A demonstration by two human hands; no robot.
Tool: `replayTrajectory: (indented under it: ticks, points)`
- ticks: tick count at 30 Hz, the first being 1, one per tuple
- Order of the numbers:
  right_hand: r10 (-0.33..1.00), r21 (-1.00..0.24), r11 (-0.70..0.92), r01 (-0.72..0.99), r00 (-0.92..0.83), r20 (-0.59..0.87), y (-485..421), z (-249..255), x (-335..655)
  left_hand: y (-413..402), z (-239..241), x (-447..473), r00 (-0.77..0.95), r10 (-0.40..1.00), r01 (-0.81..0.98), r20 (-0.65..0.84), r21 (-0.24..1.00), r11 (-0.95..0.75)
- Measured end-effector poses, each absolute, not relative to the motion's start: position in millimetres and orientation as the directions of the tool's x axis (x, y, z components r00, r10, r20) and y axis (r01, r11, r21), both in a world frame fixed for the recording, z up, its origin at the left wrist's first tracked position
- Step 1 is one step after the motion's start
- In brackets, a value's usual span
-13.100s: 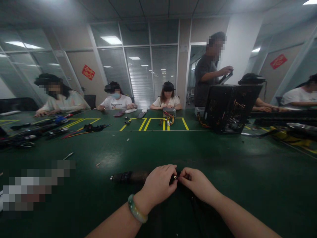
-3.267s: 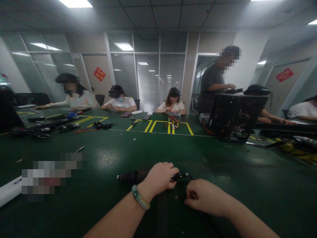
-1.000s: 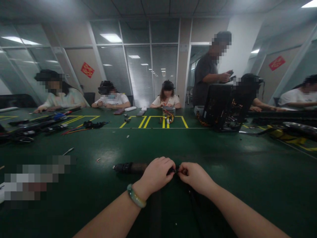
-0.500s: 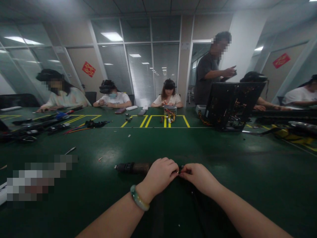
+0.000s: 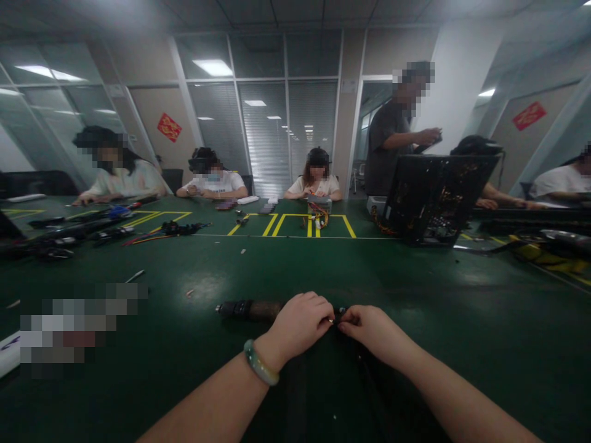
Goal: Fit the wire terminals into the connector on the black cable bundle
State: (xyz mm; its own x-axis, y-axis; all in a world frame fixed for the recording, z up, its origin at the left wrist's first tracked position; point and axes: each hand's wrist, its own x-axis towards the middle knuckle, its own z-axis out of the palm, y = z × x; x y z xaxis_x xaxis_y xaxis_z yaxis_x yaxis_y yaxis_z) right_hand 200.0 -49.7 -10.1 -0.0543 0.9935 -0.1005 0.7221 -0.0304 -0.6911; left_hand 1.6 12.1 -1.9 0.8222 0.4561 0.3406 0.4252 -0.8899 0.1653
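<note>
Green matting covers the long table (image 5: 286, 271), with seated people along its far edge. At lower centre the left hand (image 5: 300, 323) closes over a dark cylindrical tool (image 5: 247, 309) lying flat, while the right hand (image 5: 372, 329) pinches a small metal part (image 5: 336, 316) at its tip. An open computer case (image 5: 436, 197) stands at the upper right, and loose screws (image 5: 189, 293) lie left of the tool.

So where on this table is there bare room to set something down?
Bare green mat lies between the hands and the yellow lines, and right of the right hand up to the black case. Crowded: cables at far left, and gear at far right.
</note>
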Motion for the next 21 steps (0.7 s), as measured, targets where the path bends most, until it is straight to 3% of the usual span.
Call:
replayTrajectory:
  ticks: [11,21]
  points:
    - [0.993,-0.748,0.011,0.664,-0.094,-0.069,-48.2,-10.7,197.1,14.7,1.8,-6.1,0.844,0.435,0.385,0.314,0.212,-0.898]
    - [0.991,-0.718,0.082,0.691,-0.134,-0.016,-48.1,-8.5,199.0,9.9,-0.3,-1.8,0.785,0.54,0.494,0.302,0.221,-0.841]
